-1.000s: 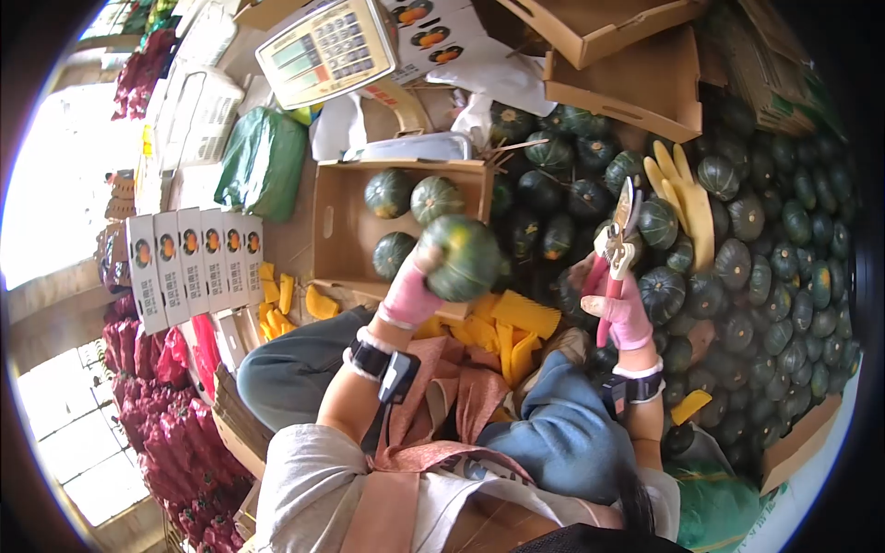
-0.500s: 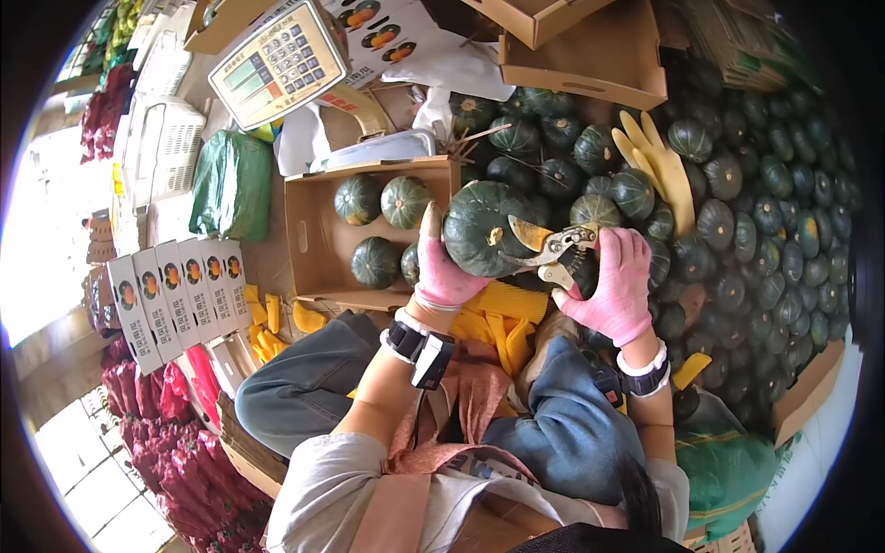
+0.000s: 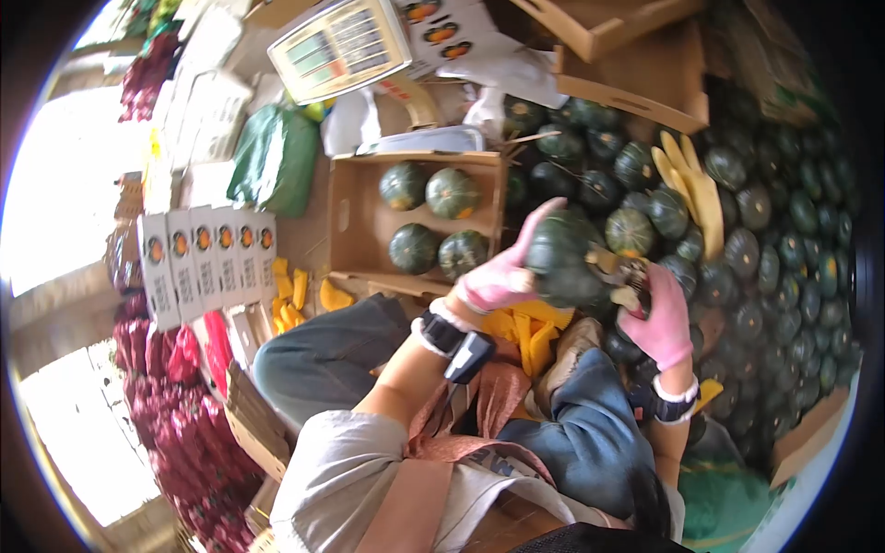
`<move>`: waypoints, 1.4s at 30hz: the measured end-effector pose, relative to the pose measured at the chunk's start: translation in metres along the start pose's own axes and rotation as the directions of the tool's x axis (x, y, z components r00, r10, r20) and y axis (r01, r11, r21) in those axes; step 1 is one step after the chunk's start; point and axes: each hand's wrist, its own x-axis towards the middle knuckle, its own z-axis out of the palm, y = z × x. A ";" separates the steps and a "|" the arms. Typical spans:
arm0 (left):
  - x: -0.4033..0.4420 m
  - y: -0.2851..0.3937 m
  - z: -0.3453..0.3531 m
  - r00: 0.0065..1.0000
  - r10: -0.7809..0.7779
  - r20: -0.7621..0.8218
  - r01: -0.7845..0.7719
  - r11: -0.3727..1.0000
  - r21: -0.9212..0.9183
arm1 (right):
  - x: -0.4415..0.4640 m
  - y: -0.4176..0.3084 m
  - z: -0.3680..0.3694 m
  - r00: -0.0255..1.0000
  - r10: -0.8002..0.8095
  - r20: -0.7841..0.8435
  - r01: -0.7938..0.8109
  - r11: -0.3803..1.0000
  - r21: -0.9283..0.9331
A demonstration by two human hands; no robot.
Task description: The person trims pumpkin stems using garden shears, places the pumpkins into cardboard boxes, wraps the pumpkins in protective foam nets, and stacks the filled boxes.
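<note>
My left hand [image 3: 505, 275], in a pink glove, holds a dark green squash [image 3: 560, 258] from its left side, above my lap. My right hand [image 3: 662, 318], also gloved in pink, is wrapped round a pair of pruning shears [image 3: 630, 277]. The shears' head touches or nearly touches the right side of the squash; blur hides the exact contact. Left of the squash, an open cardboard box [image 3: 346, 260] holds several green squashes.
A large pile of squashes [image 3: 742, 249] spreads on the right, with a yellow glove [image 3: 698, 195] on it. A scale [image 3: 341, 51], empty cardboard boxes [image 3: 636, 83] and a green bag [image 3: 275, 158] stand farther off. Folded cartons [image 3: 207, 263] are at left.
A squash seen in my left hand at first now shows as a different one, held farther right. The shears have come from the right to its side. The box now shows more squashes.
</note>
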 end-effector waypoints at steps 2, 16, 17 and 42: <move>0.008 -0.005 0.008 0.993 0.117 -0.029 -0.109 0.973 0.204 | -0.007 0.000 0.004 0.997 0.001 -0.073 -0.002 1.000 -0.010; -0.057 0.081 -0.055 0.490 0.623 -0.610 -0.099 0.735 0.671 | -0.057 0.044 0.013 0.869 0.380 -0.318 -0.353 0.925 0.139; -0.075 0.093 -0.092 0.386 0.740 -0.551 0.080 0.568 0.819 | -0.053 0.035 0.009 0.878 0.312 -0.362 -0.325 0.945 0.027; -0.027 -0.047 -0.007 0.984 0.126 0.122 -0.074 -0.332 0.940 | 0.043 0.170 -0.092 0.640 0.642 -0.422 -0.499 0.765 0.407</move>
